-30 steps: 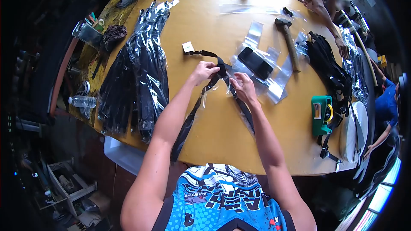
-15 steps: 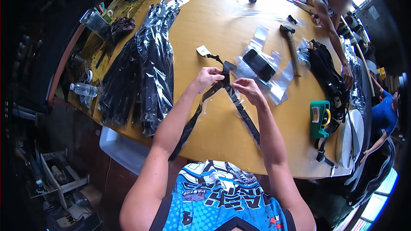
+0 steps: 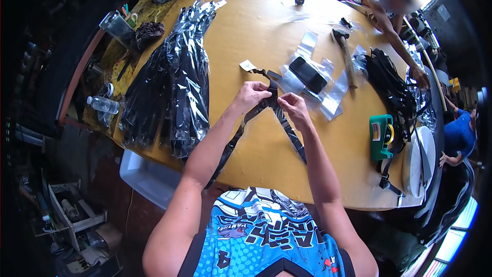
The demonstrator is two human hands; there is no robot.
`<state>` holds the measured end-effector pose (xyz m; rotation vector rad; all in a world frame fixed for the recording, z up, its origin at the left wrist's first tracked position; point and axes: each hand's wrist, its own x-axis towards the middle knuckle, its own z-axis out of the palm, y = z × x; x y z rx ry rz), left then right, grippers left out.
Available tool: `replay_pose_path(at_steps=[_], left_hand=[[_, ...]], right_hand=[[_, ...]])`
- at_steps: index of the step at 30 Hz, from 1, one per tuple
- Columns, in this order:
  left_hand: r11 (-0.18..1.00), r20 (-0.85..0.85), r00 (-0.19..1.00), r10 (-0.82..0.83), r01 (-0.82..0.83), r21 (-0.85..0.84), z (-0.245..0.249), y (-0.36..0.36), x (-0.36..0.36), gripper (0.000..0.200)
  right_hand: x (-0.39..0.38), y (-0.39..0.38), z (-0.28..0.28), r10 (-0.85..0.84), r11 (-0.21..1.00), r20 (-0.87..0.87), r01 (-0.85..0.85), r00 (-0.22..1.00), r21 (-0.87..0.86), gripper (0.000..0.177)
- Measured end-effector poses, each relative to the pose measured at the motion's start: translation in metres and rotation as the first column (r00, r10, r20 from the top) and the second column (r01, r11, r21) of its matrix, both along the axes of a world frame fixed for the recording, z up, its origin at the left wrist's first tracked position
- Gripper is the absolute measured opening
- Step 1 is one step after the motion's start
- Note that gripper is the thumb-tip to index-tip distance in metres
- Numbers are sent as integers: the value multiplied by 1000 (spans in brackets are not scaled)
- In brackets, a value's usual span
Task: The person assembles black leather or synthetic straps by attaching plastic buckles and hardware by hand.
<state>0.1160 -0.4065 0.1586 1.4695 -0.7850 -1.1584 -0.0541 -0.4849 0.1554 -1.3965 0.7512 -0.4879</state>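
Observation:
A black strap (image 3: 237, 134) with two long legs lies spread in an upside-down V on the table in front of me. Clear plastic covers parts of its legs, and a white tag (image 3: 247, 65) hangs from its top end. My left hand (image 3: 253, 95) is closed, thumb and forefinger pinching the strap just above where the legs part. My right hand (image 3: 294, 106) is closed too, its fingertips pinched at the top of the right leg. Whether they grip the webbing or its plastic is too small to tell.
Plastic-wrapped black straps (image 3: 177, 79) lie left. To the right are a phone (image 3: 307, 74) on clear plastic sleeves (image 3: 334, 95), a hammer (image 3: 345, 59), a green tape dispenser (image 3: 381, 137) and loose black straps (image 3: 387, 79). A co-worker's arm (image 3: 402, 48) reaches over the right side.
My right hand has come slightly closer to my left at the strap's junction. The co-worker's hand at the right has shifted up and outward. The view has tilted a little.

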Motion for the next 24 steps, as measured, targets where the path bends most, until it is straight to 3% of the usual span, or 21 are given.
replay_pose_path(at_steps=[3,5,9,11,15,24], left_hand=[[998,-17,999,36,-37,-57,-2,0,-4,19],[999,-115,993,12,-18,-47,1,4,-9,23],[999,-155,987,-27,32,27,20,16,-14,33],[984,-22,984,-175,174,-37,14,22,-10,43],[990,-69,988,-136,133,-53,18,24,-18,45],[990,50,989,-141,140,18,28,28,-19,39]], right_hand=[[-5,3,-2,6,1000,26,-6,1000,-2,16],[-11,3,-9,46,999,-6,-47,999,-15,17],[-16,3,-9,9,1000,20,-10,1000,21,18],[-17,4,-9,-6,999,36,5,999,51,18],[-14,11,-2,47,997,23,-48,999,54,19],[-12,9,1,45,991,12,-46,999,122,22]])
